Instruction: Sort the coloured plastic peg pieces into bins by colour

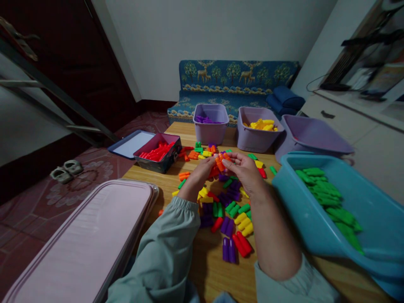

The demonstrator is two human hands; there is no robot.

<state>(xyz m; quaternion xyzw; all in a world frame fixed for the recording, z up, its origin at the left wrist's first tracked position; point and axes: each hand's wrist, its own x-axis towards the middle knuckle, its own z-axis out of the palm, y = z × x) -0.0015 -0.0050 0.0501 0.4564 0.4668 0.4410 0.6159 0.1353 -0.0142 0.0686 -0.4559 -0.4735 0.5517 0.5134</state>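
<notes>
Both my hands meet over the middle of the table. My left hand and my right hand are closed around orange tube-shaped plastic pieces, whose exact number is hidden by the fingers. Below and around them lie loose pieces of the same rounded kind, many joined side by side: purple pieces, red pieces, yellow pieces and green pieces. A few more orange pieces rest left of my left wrist.
A dark tin of red pieces stands at left. Behind are a lilac bin with purple pieces, another lilac bin with yellow, and a third lilac bin. A teal tub holds green pieces; a pink lid lies left.
</notes>
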